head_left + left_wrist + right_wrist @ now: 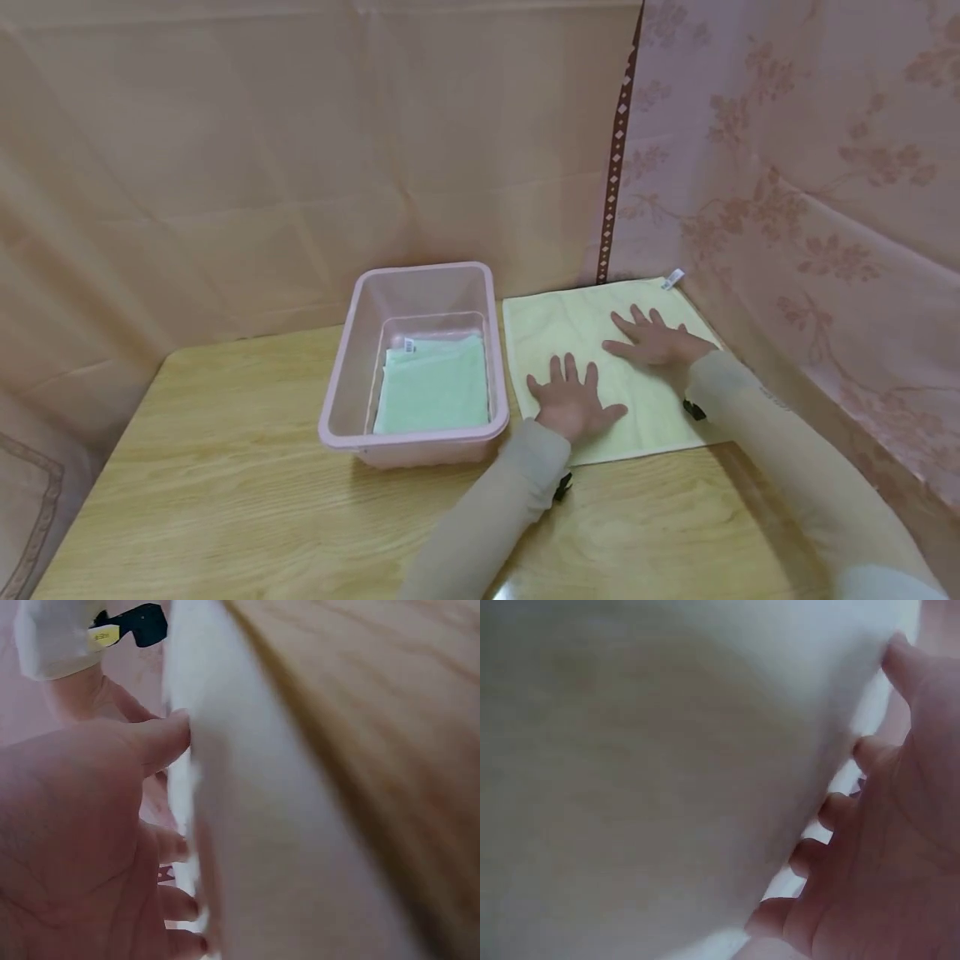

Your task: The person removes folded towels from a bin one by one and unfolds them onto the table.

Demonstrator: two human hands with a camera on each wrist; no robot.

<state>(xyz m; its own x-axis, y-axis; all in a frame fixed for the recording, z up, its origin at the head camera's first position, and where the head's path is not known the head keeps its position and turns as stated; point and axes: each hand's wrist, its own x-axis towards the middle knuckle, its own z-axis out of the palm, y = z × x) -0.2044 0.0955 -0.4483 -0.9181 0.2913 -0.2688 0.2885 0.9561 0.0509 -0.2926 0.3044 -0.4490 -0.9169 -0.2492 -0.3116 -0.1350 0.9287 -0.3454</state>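
The left hand (573, 408) and the right hand (654, 342) both lie with fingers spread wide and nearly straight, neither gripping anything; in the wrist views their fingertips touch the cloth from above. Of the work shown, the pale yellow towel (543, 325) looks spread out nearly smooth, its folding not yet begun, while the green towel (435, 387) seems already folded and lies inside the pink basin (412, 437). The yellow towel is directly beneath both hands: the left rests near its near left corner, the right on its right half. It covers the far right corner area of the worktop (225, 467), with a white label (672, 279) at its own far right corner. The basin stands just beside its left edge, toward the worktop's far edge, before a beige curtain (300, 167).
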